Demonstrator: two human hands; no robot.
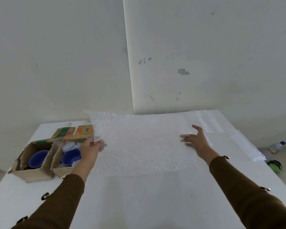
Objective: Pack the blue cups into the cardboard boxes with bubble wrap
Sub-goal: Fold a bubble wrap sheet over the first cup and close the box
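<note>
A large sheet of bubble wrap [139, 146] lies spread over the middle of the white table [139, 204]. My left hand [91, 148] pinches its left edge. My right hand [194, 140] hovers over the sheet's right part with fingers spread, holding nothing. At the left stand two open cardboard boxes side by side. The left box [38, 176] holds a blue cup [37, 158]. The right box [63, 171] holds another blue cup [70, 157] with clear wrap around it.
More bubble wrap [211, 123] lies at the table's far right corner and along its right edge. A plastic bottle [276, 146] and a green object [275, 166] are on the floor at the right. White walls stand close behind the table.
</note>
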